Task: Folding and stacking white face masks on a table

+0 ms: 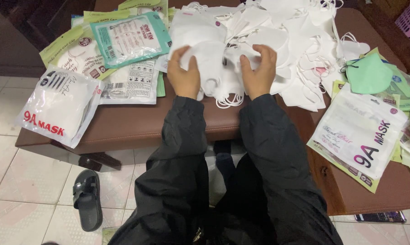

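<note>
My left hand (183,75) and my right hand (259,70) both grip a small stack of white face masks (214,68) at the front of a brown padded bench (137,122). The fingers curl over the stack from either side, with ear loops hanging below it. Behind the hands lies a large loose heap of white masks (286,31). Both arms wear black sleeves.
Printed plastic mask packets lie at the left (59,106) and back left (128,38), more on a wooden surface at the right (361,131). A green mask (368,75) rests on the right pile. A black sandal (88,199) sits on the tiled floor.
</note>
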